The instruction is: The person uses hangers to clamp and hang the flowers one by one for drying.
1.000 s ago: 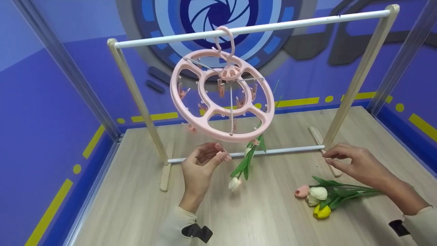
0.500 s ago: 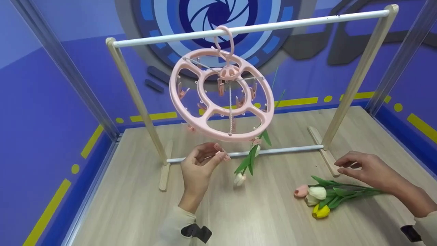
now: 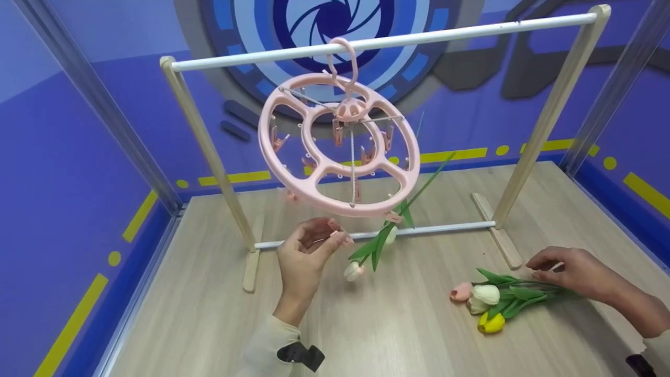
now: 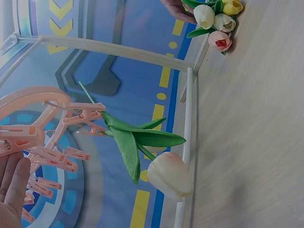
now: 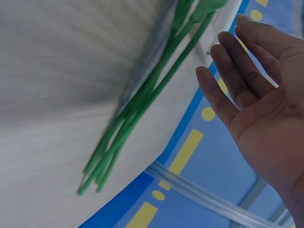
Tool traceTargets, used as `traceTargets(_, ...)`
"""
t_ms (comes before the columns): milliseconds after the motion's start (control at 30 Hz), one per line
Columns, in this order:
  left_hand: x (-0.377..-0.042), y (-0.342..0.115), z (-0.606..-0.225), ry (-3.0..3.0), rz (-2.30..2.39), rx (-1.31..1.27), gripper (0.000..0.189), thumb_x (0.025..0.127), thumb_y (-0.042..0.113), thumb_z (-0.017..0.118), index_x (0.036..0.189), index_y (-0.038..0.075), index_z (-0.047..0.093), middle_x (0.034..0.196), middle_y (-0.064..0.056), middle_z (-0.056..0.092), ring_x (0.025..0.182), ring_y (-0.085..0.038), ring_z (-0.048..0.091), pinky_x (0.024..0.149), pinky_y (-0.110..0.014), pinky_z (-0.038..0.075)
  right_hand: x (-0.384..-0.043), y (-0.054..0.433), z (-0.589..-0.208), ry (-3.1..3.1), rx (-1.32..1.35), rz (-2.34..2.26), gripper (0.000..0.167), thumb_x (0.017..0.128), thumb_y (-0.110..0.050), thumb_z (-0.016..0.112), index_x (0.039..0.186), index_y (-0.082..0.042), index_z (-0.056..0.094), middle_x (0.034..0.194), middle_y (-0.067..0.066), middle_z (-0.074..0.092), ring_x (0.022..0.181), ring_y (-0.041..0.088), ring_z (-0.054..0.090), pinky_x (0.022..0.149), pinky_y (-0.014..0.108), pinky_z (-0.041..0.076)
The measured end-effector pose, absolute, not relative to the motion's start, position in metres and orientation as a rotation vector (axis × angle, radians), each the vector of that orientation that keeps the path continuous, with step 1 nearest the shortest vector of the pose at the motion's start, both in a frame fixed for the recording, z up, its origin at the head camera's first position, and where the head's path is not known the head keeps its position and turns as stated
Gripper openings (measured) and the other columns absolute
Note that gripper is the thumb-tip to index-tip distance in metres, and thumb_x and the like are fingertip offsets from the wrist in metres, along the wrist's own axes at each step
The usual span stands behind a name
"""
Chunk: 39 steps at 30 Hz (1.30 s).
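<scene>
A pink clothespin (image 3: 340, 233) below the hanger's rim is pinched between the thumb and fingers of my left hand (image 3: 306, 256). Above it hangs a round pink clip hanger (image 3: 366, 210). Another clothespin (image 3: 393, 217) on its rim bears green stems, with a white tulip (image 3: 354, 271) pointing down and a second white tulip (image 3: 390, 235) behind the leaves. Over the stems of several tulips lying on the table, my right hand (image 3: 581, 269) holds nothing; its fingers are loosely extended in the right wrist view. Among those blooms are a pink tulip (image 3: 461, 291), a white tulip (image 3: 485, 295) and a yellow tulip (image 3: 491, 323).
The hanger's hook is over the white top bar (image 3: 445, 36) of a rack with wooden posts (image 3: 549, 115). A lower white bar (image 3: 445, 229) runs close to the wooden table (image 3: 408, 330). Blue patterned walls (image 3: 68, 173) enclose the back and sides.
My right hand has moved right and down, toward the lying tulips' stems. The hanging tulips have swung, their stem ends now tilting right. My left hand keeps its place on the clothespin.
</scene>
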<state>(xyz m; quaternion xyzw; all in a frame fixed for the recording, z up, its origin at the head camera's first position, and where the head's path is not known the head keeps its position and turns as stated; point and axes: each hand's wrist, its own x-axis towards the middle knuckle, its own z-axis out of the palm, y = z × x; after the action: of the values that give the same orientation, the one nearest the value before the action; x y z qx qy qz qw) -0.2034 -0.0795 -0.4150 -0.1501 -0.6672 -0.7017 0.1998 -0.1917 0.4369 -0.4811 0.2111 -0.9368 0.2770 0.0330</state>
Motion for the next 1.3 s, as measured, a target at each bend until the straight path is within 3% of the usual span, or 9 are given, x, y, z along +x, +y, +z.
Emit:
traceTargets(233, -0.204, -0.080, -0.415, -1.855, -1.975, -0.424, 0.035, 0.087, 0.006, 0.088, 0.117, -0.003, 0.072, 0.108, -0.012, 0.075, 0.101, -0.027, 0.074, 0.091, -0.041, 0.063, -0.190, 0.447, -0.491, -2.917, 0.698, 0.851, 0.013, 0.088, 0.000, 0.084, 0.099, -0.004, 0.078, 0.089, 0.000, 0.073, 0.082, -0.003, 0.061, 0.066, 0.022, 0.056)
traceTargets(467, -0.205, -0.079, -0.415, -1.869, -1.977, -0.441, 0.036, 0.089, 0.007, 0.087, 0.119, -0.002, 0.072, 0.110, -0.011, 0.075, 0.104, -0.026, 0.074, 0.092, -0.038, 0.062, -0.188, 0.453, -0.494, -2.914, 0.723, 0.872, 0.012, 0.089, 0.001, 0.082, 0.096, -0.009, 0.079, 0.088, -0.013, 0.072, 0.080, -0.003, 0.061, 0.064, 0.022, 0.053)
traceTargets(1300, -0.204, -0.078, -0.417, -1.875, -1.971, -0.435, 0.036, 0.088, 0.006, 0.088, 0.119, -0.003, 0.072, 0.110, -0.011, 0.075, 0.103, -0.026, 0.073, 0.093, -0.041, 0.062, -0.187, 0.452, -0.499, -2.823, 0.657, 0.805, 0.026, 0.081, 0.013, 0.080, 0.092, -0.010, 0.076, 0.085, -0.011, 0.064, 0.075, -0.003, 0.055, 0.061, 0.020, 0.050)
